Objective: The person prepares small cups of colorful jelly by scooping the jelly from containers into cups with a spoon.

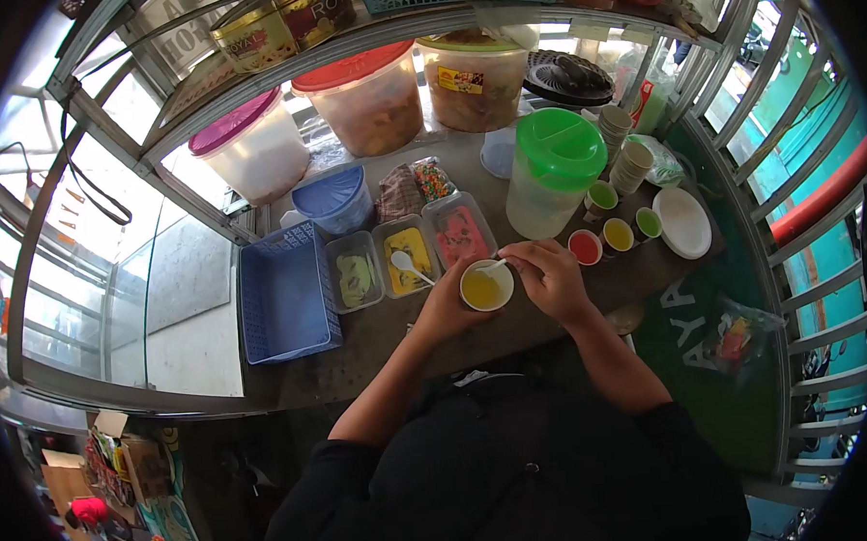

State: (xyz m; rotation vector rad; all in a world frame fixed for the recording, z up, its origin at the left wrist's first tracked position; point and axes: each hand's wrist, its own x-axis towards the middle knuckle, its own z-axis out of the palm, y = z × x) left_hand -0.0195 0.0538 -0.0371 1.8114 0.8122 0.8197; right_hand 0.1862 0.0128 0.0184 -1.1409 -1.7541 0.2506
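Note:
My left hand [448, 309] is wrapped round a paper cup [486, 286] with yellow liquid in it. Between the fingertips of my right hand [547, 275] is the handle of a white spoon [494, 266], its lower end inside the cup. Just beyond the cup stand a tub of pink stuff [459, 233], a tub of yellow stuff [405, 248] with another white spoon [411, 265] in it, and a tub of pale green stuff [354, 271]. To the right are cups holding red [584, 247], yellow [618, 235] and green [648, 224] contents.
A green-lidded pitcher [552, 178] stands behind my right hand, near stacked paper cups [630, 168] and white plates [683, 223]. At left sit a blue basket [287, 294] and a blue-lidded tub [332, 199]. Large lidded containers [363, 99] line the back beneath a shelf [394, 30].

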